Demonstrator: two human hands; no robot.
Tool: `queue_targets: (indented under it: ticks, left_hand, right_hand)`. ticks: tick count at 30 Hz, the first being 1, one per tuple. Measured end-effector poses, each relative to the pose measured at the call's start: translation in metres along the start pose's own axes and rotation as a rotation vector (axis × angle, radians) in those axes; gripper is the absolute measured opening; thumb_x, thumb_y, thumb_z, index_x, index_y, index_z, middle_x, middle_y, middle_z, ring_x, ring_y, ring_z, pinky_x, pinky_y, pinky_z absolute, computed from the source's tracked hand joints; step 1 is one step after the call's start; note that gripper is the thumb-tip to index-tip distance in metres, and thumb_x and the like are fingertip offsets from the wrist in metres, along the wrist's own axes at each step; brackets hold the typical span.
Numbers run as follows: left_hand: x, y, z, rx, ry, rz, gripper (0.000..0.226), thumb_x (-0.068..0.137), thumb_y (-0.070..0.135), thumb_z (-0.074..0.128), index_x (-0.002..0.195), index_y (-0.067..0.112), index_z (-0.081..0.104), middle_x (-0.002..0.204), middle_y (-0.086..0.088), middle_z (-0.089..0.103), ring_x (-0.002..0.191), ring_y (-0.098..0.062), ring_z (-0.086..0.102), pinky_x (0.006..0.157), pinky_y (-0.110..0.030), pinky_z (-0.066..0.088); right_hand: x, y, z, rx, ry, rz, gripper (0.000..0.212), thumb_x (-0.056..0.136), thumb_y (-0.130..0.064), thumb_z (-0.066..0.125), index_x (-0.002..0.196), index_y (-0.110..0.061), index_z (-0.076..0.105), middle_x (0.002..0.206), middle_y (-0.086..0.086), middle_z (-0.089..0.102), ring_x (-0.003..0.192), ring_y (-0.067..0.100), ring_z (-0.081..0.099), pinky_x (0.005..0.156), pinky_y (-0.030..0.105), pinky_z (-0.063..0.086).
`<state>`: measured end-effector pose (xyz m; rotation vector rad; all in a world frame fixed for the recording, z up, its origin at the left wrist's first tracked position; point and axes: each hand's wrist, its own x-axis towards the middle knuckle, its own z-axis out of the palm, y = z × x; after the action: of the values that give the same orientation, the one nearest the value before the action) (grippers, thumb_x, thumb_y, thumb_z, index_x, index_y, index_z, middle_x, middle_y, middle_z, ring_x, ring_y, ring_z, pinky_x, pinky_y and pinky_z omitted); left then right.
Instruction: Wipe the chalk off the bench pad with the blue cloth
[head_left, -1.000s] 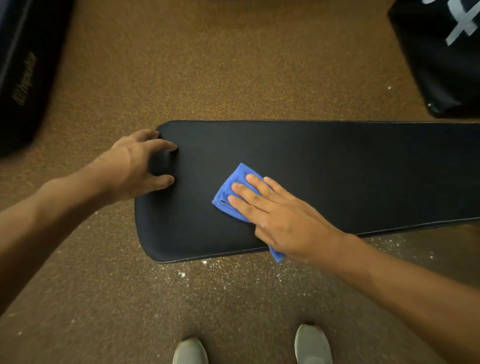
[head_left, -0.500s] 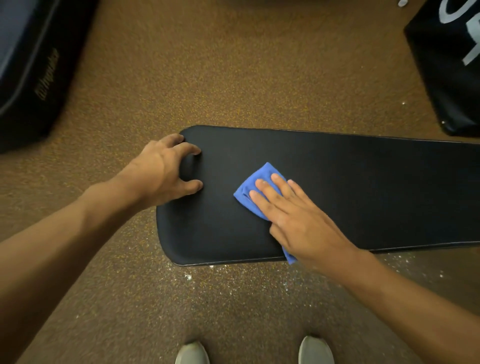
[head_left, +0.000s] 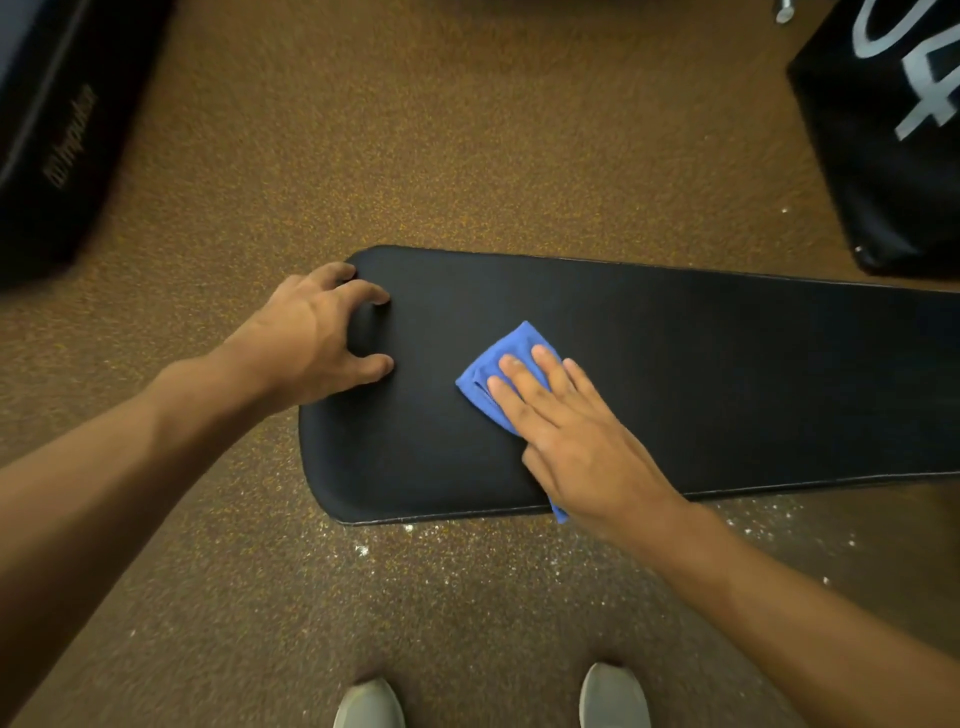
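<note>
Folded blue microfibre cloth (head_left: 501, 371): lies on the long black padded bench pad (head_left: 701, 374), left of its middle, mostly covered; one corner shows past the pad's near edge at 6 o'clock.
Right hand (head_left: 574, 441): flat on the cloth, fingers straight and together, pressing, pointing to 10 o'clock.
Left hand (head_left: 317, 338): at 9 o'clock of the cloth, gripping the pad's rounded end, fingers curled over its top, thumb on the surface.
White chalk specks (head_left: 363, 548): scattered on the brown speckled rubber floor (head_left: 467, 145) along the pad's near edge.
Pair of grey shoes (head_left: 613, 696): 6 o'clock.
Black padded equipment with gold lettering (head_left: 57, 135): 10 o'clock.
Black block with white markings (head_left: 893, 135): 2 o'clock.
</note>
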<state>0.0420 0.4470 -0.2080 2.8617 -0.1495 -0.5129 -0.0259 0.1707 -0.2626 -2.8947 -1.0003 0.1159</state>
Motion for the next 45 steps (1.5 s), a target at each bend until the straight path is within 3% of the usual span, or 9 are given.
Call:
queue_targets:
  ticks: [6,12,18,24,30,36,41,45]
  left_hand:
    - [-0.001,0.001,-0.003,0.012,-0.013,-0.007,0.075,0.078,0.052,0.075,0.143,0.028,0.047,0.158,-0.014,0.031,0.142,-0.038,0.035,0.119,-0.042,0.025]
    - [0.001,0.0,-0.001,0.022,-0.012,0.014,0.074,0.077,0.051,0.075,0.142,0.025,0.049,0.155,-0.016,0.035,0.142,-0.036,0.036,0.119,-0.039,0.024]
    - [0.0,0.001,-0.005,0.011,-0.025,-0.008,0.078,0.075,0.059,0.072,0.142,0.027,0.049,0.157,-0.015,0.034,0.142,-0.036,0.036,0.119,-0.041,0.027]
    - [0.003,0.0,-0.002,0.007,-0.032,-0.014,0.076,0.075,0.051,0.076,0.142,0.027,0.049,0.157,-0.014,0.033,0.14,-0.038,0.036,0.119,-0.04,0.026]
    - [0.001,0.0,-0.005,-0.002,-0.028,-0.025,0.077,0.074,0.054,0.074,0.142,0.029,0.049,0.157,-0.013,0.033,0.14,-0.037,0.037,0.119,-0.041,0.027]
    - [0.002,-0.001,-0.003,0.017,-0.035,-0.016,0.076,0.074,0.055,0.076,0.141,0.031,0.049,0.156,-0.011,0.034,0.138,-0.037,0.039,0.118,-0.042,0.03]
    - [0.005,-0.001,-0.004,0.028,-0.023,-0.005,0.075,0.073,0.05,0.08,0.139,0.025,0.053,0.154,-0.017,0.037,0.141,-0.034,0.039,0.12,-0.038,0.026]
    - [0.003,0.002,-0.006,0.009,-0.042,-0.006,0.076,0.076,0.05,0.076,0.142,0.021,0.052,0.155,-0.02,0.036,0.143,-0.035,0.038,0.12,-0.04,0.028]
  right_hand:
    - [-0.036,0.021,0.0,-0.057,-0.052,-0.235,0.063,0.09,-0.02,0.038,0.152,-0.01,0.039,0.159,0.01,0.038,0.15,0.035,0.026,0.119,0.048,0.02]
    - [-0.018,0.011,0.0,-0.048,0.016,-0.144,0.062,0.089,-0.019,0.038,0.149,-0.006,0.043,0.156,0.014,0.042,0.147,0.039,0.03,0.118,0.052,0.023]
    - [-0.028,0.002,0.005,-0.049,-0.031,-0.324,0.06,0.093,-0.021,0.038,0.152,-0.01,0.039,0.16,0.01,0.036,0.15,0.035,0.026,0.119,0.052,0.03]
    - [-0.002,-0.016,0.007,-0.027,0.03,-0.183,0.059,0.091,-0.02,0.036,0.149,-0.007,0.045,0.156,0.012,0.042,0.147,0.037,0.032,0.119,0.052,0.03]
    - [-0.012,0.004,0.005,-0.037,-0.007,-0.382,0.057,0.094,-0.018,0.037,0.15,-0.009,0.043,0.158,0.011,0.039,0.149,0.036,0.029,0.118,0.052,0.032]
    - [0.004,-0.014,0.009,-0.044,-0.001,-0.304,0.058,0.093,-0.022,0.036,0.149,-0.01,0.045,0.156,0.01,0.042,0.147,0.037,0.032,0.119,0.051,0.029]
    - [0.027,-0.041,0.011,0.02,-0.01,-0.357,0.06,0.09,-0.025,0.036,0.148,-0.01,0.046,0.157,0.01,0.042,0.147,0.038,0.033,0.12,0.052,0.027]
    - [0.032,-0.068,0.01,0.024,-0.058,-0.437,0.061,0.093,-0.026,0.025,0.148,-0.011,0.046,0.157,0.009,0.042,0.147,0.036,0.032,0.121,0.049,0.024]
